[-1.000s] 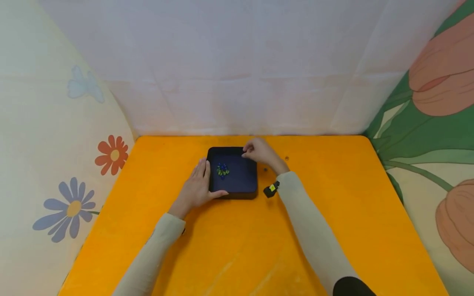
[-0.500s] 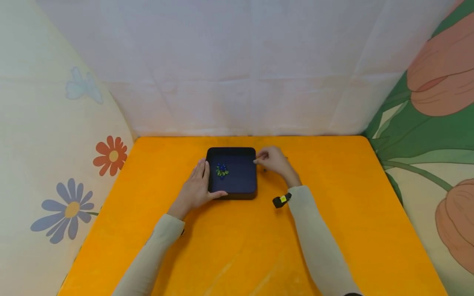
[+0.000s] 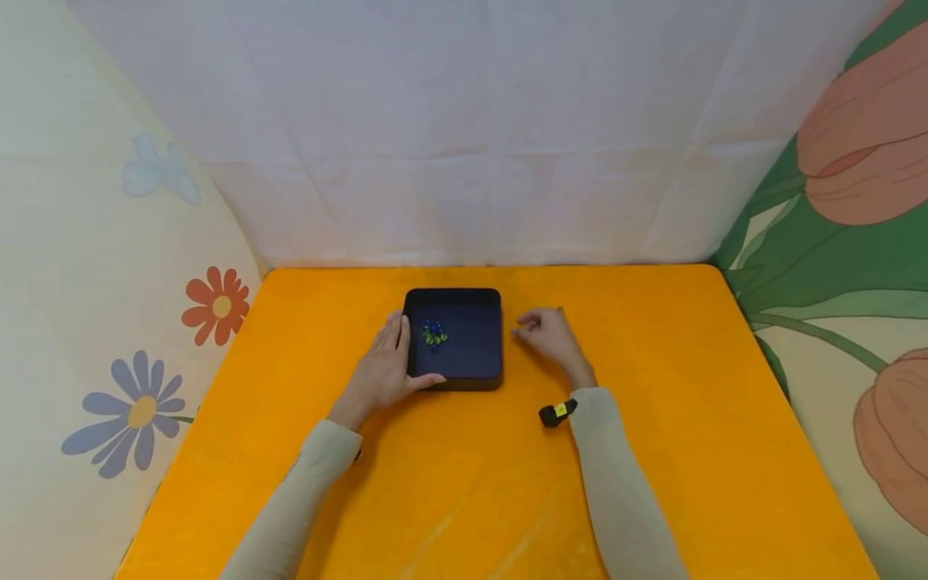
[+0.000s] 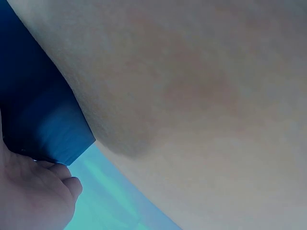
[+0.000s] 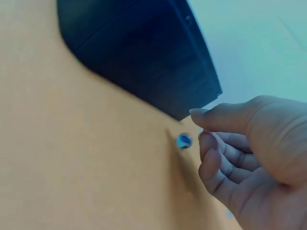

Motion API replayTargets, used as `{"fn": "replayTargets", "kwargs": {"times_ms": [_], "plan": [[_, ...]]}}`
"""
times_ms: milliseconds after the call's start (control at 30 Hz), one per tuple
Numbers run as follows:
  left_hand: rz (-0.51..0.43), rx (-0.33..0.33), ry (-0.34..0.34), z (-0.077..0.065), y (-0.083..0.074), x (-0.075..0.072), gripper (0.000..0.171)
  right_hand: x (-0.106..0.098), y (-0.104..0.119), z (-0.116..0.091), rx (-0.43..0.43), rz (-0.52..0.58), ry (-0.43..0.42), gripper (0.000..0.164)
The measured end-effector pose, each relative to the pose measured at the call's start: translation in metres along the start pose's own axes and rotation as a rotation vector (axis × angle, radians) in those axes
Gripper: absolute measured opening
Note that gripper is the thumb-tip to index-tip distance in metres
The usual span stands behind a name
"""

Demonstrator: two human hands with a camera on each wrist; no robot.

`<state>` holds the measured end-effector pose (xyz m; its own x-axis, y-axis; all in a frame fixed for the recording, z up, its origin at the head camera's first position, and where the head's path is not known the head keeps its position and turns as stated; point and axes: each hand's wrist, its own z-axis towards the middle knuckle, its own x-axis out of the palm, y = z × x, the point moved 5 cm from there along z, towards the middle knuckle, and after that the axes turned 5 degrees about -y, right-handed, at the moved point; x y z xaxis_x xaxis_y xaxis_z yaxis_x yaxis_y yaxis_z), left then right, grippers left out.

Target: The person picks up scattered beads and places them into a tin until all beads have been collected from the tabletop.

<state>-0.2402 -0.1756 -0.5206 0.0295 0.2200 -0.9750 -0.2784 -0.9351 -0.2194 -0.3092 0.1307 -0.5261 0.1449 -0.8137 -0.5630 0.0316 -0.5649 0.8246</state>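
A dark square box [image 3: 471, 379] sits on the orange table. Inside it, toward the left, lies a cluster of several blue and yellow-green marbles [image 3: 435, 332]. My left hand [image 3: 384, 370] rests along the box's left side, fingers straight, thumb stretched along the front rim. Just right of the box is my right hand [image 3: 548, 332], its fingers loosely bent. In the right wrist view, a blue marble [image 5: 183, 141] lies on the table beside the right fingertips [image 5: 207, 141]; a gap shows between them. The hand hides that marble in the head view.
Another small marble [image 3: 560, 309] lies just behind the right hand. The orange table [image 3: 449, 483] reaches back to a white cloth backdrop [image 3: 464, 161]. Flower-printed cloths hang at both sides. A small black camera [image 3: 557, 413] is strapped at the right wrist.
My right hand has moved from above the box's back right corner, out over the right rim, and toward the marble on the table. The left hand and the box stay put.
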Motion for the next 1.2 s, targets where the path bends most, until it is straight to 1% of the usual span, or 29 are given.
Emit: {"fn": "replayTargets", "kwargs": {"times_ms": [167,333,533,833,1200], "plan": [[0.002,0.006,0.003,-0.0003,-0.0006,-0.0004,0.135,0.0011,-0.0077,-0.0051,0.020,-0.019,-0.030,0.029],[-0.005,-0.008,0.017,0.0001,-0.0014,-0.0008,0.134,0.0012,-0.0087,-0.0061,0.023,-0.017,-0.048,0.026],[-0.007,-0.014,0.033,0.0007,-0.0021,-0.0016,0.133,0.0030,-0.0075,-0.0071,0.028,-0.043,-0.040,0.023],[-0.001,-0.004,0.023,0.0010,-0.0014,-0.0019,0.133,0.0033,-0.0077,-0.0059,0.011,-0.075,-0.043,0.024],[-0.008,-0.013,0.019,-0.0020,-0.0006,-0.0022,0.137,0.0054,-0.0050,-0.0067,0.061,-0.077,-0.026,0.021]]}}
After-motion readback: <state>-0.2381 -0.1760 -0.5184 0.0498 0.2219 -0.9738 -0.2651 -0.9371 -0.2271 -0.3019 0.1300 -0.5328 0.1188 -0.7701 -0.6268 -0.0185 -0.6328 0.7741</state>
